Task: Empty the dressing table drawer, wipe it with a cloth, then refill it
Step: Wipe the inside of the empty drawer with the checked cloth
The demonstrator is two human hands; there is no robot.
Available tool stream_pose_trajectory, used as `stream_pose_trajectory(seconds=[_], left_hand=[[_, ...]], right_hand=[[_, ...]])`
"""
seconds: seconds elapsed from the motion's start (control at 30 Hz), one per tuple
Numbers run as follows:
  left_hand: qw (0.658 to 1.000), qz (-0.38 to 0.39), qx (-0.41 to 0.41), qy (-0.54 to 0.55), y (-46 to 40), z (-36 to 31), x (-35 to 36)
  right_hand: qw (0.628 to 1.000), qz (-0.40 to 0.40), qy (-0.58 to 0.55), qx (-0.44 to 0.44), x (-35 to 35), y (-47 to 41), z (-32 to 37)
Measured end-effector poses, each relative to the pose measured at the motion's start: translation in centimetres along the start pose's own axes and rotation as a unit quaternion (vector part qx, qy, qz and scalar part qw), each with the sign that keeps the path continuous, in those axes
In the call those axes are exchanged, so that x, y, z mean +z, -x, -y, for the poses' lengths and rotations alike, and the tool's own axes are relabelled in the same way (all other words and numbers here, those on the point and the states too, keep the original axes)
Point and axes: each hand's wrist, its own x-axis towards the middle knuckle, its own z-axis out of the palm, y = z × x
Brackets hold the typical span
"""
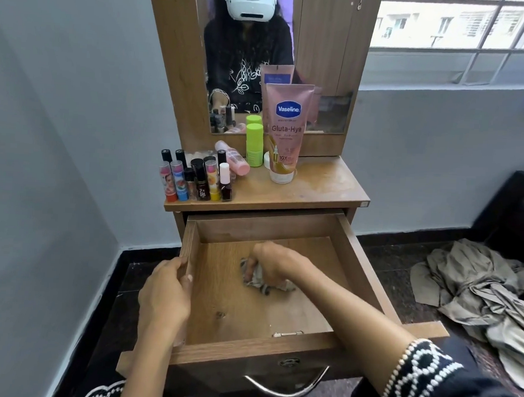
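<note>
Drawer (pixel 358 265) pulled out; wipe stage.
R hand (pixel 276 265) clamped on crumpled cloth (pixel 257 279), pressing it to drawer floor, centre. L hand (pixel 164 287) grips drawer's left wall, fingers curled over rim. Cosmetics (pixel 199 179) and lotion tube (pixel 286 129) stand on table (pixel 322 186) top.

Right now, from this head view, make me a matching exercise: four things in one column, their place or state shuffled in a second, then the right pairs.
Things:
1. cloth
2. left hand
3. Vaseline tube
4. green bottle

Places or states:
A. stands cap-down on the dressing table top, in front of the mirror
B. grips the left wall of the drawer
C. stands just left of the pink tube
D. bunched under the right hand on the drawer floor

Pairs: 1-D, 2-B, 3-A, 4-C
</note>
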Motion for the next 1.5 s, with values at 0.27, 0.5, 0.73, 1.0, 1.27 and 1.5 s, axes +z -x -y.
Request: stream_pose_trajectory(seconds=[0.27, 0.5, 0.73, 1.0, 1.27, 1.5], left_hand=[[1.0, 0.001, 0.004, 0.003, 0.0, 0.1, 0.1], [1.0, 0.0, -0.004, 0.012, 0.0, 0.0, 0.1], [1.0, 0.0, 0.009, 0.0, 0.0, 0.2, 0.1], [1.0, -0.001, 0.003, 0.005, 0.1, -0.1, 0.0], [1.0, 0.001, -0.001, 0.004, 0.2, 0.0, -0.2], [1.0, 0.001, 0.001, 0.02, 0.3, 0.0, -0.2]], right_hand=[[0.996, -0.022, -0.023, 0.081, -0.3, 2.8, -5.7], [0.988, -0.011, 0.011, 0.153, -1.3, 0.7, -3.6], [1.0, 0.01, -0.004, 0.007, 0.5, 0.0, -1.4], [0.989, -0.067, 0.067, 0.116, 0.4, -2.2, 0.0], [0.982, -0.014, 0.105, -0.159, 3.3, -2.4, 6.1], [0.951, 0.107, 0.127, -0.261, 1.6, 0.6, 2.0]])
